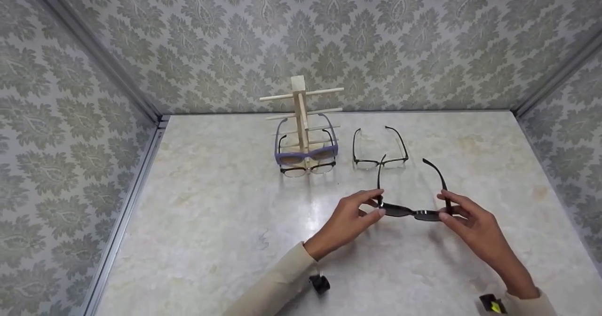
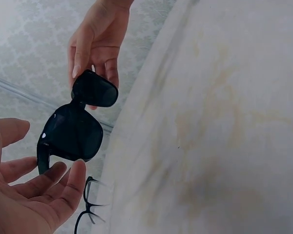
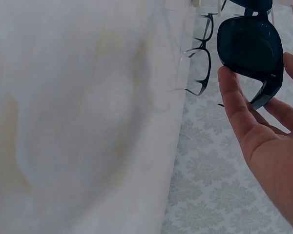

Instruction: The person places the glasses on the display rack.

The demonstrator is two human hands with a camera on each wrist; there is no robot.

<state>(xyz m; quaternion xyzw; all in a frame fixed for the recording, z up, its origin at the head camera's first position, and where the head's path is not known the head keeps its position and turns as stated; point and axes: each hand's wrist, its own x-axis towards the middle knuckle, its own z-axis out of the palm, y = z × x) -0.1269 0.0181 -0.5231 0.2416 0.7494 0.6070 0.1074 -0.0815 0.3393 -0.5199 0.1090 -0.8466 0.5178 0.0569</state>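
Above the table [image 1: 211, 222], both hands [image 1: 349, 219] [image 1: 477, 229] hold black sunglasses [image 1: 399, 210]

Back wall [image 1: 400, 38] at 12 o'clock: pale, grey-green leaf motif. Matching side walls [image 1: 51, 179] at 9 and 3. Grey corner strips [image 1: 91, 48] at 10 and 2. Table [image 1: 202, 203] pale, marbled, faint tan blotches; glare [image 1: 312, 224] at 6 from centre.

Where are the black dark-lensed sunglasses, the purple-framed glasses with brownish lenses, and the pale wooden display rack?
Black dark-lensed sunglasses [image 2: 74, 130], left wrist view: nearer lens.
Purple-framed glasses with brownish lenses [image 1: 306, 155], head view: front frame, at the bridge.
Pale wooden display rack [image 1: 301, 106], head view: upright post.
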